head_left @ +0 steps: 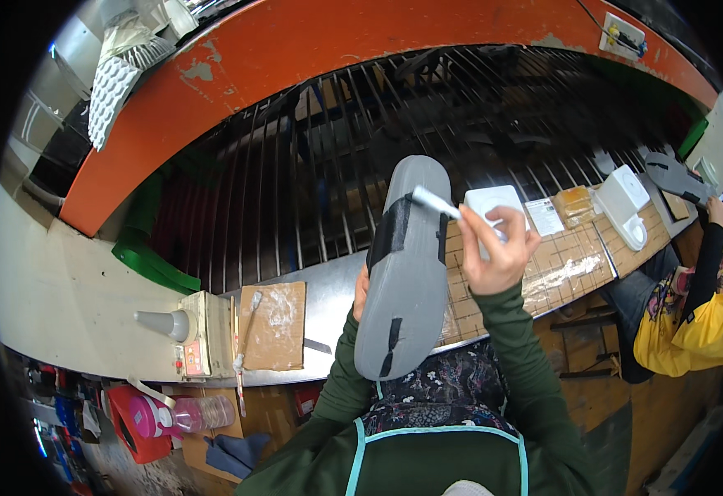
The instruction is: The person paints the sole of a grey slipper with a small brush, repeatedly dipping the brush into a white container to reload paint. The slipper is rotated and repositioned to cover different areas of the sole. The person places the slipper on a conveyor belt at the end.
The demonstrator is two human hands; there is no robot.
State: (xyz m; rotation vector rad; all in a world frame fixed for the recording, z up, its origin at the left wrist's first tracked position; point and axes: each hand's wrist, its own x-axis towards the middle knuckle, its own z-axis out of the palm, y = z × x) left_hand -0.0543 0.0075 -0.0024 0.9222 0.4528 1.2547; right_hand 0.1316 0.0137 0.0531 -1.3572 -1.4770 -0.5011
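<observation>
My left hand (361,291), partly hidden, grips the left edge of a grey shoe sole (415,281). The sole stands tilted over my lap, its long side running away from me. A dark band (390,227) crosses its far half, and dark narrow patches (393,343) mark the near end. In my right hand (498,255), pinched between bent fingers, is a slim white brush-like tool (437,203). Its far end lies over the sole near the dark band; whether it touches cannot be told. A white container (494,197) sits just beyond my right hand.
Ahead lies a conveyor of metal rods (328,140) under an orange frame (295,37). Cardboard (275,326), a brush (250,326) and a pink-lidded bottle (188,415) are at left. At right, a yellow block (575,205), another white container (626,207) and a person holding a sole (675,175).
</observation>
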